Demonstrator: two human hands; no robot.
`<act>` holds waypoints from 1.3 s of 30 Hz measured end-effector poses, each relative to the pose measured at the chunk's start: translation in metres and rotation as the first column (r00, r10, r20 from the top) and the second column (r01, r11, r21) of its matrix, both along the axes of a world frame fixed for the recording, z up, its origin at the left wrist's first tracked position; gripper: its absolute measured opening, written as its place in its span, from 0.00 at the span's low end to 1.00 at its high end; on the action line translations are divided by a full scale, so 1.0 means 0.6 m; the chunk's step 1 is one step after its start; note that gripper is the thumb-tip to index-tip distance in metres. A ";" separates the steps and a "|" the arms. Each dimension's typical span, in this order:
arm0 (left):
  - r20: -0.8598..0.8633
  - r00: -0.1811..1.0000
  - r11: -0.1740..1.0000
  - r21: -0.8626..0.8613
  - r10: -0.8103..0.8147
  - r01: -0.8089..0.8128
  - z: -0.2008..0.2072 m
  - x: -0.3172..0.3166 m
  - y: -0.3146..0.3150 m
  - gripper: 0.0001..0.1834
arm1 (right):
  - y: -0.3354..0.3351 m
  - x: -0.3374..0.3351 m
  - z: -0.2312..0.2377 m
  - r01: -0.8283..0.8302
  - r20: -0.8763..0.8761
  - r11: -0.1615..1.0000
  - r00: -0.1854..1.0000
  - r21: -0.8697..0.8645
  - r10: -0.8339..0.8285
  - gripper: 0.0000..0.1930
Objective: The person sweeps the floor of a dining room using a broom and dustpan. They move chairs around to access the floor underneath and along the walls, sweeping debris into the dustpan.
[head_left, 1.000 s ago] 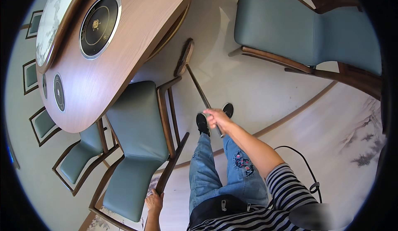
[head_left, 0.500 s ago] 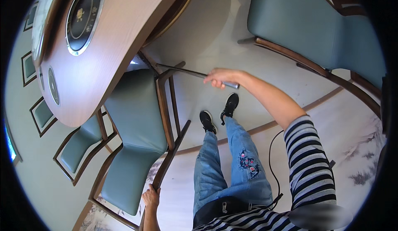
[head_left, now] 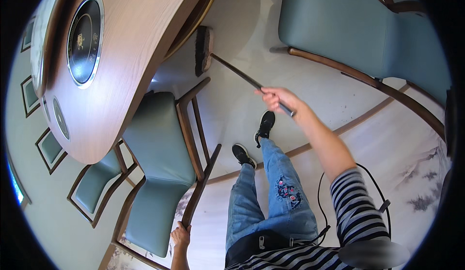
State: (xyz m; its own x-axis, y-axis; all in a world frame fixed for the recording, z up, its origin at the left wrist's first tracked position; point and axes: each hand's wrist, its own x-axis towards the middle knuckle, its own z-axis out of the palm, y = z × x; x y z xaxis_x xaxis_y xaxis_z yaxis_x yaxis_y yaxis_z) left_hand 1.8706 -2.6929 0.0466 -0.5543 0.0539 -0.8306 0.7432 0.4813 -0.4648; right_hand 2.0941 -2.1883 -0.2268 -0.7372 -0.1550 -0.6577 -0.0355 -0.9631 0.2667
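My right hand [head_left: 277,98] is wrapped round the upper end of a broom [head_left: 238,72] with a thin dark handle. Its dark, wide head [head_left: 204,51] rests on the floor beside the edge of the round table. At the lower left, my left hand [head_left: 180,234] grips the dark wooden back frame of a chair [head_left: 160,134] padded in grey-green. This chair's seat is partly beneath the tabletop.
A light wooden round table [head_left: 131,37] with inset black discs fills the upper left. Another grey-green chair [head_left: 334,28] stands at the upper right. More chairs [head_left: 97,183] line the left. My feet are on the pale floor [head_left: 310,95], near a brown border strip.
The broom's head has come out from under the table and chair into view. My right hand has shifted right and slightly down with the handle. My left hand still holds the chair.
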 end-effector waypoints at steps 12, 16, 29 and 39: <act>0.033 0.998 0.997 -0.034 -0.062 0.063 -0.005 0.003 -0.008 0.25 | -0.181 -0.061 0.134 0.056 0.155 0.950 0.982 0.307 -0.108 0.15; 0.054 0.994 0.993 -0.064 -0.096 0.100 -0.014 -0.011 -0.024 0.28 | -0.156 -0.076 0.068 0.231 0.149 0.947 0.952 0.225 -0.268 0.17; 0.151 0.978 0.989 -0.011 -0.144 0.147 -0.021 -0.013 -0.034 0.29 | -0.450 0.093 0.324 0.302 0.428 0.935 0.832 0.185 -0.353 0.13; 0.116 0.979 0.986 0.029 -0.165 0.163 -0.020 -0.010 -0.035 0.27 | -0.400 -0.014 0.298 0.315 0.028 0.919 0.943 0.236 -0.331 0.15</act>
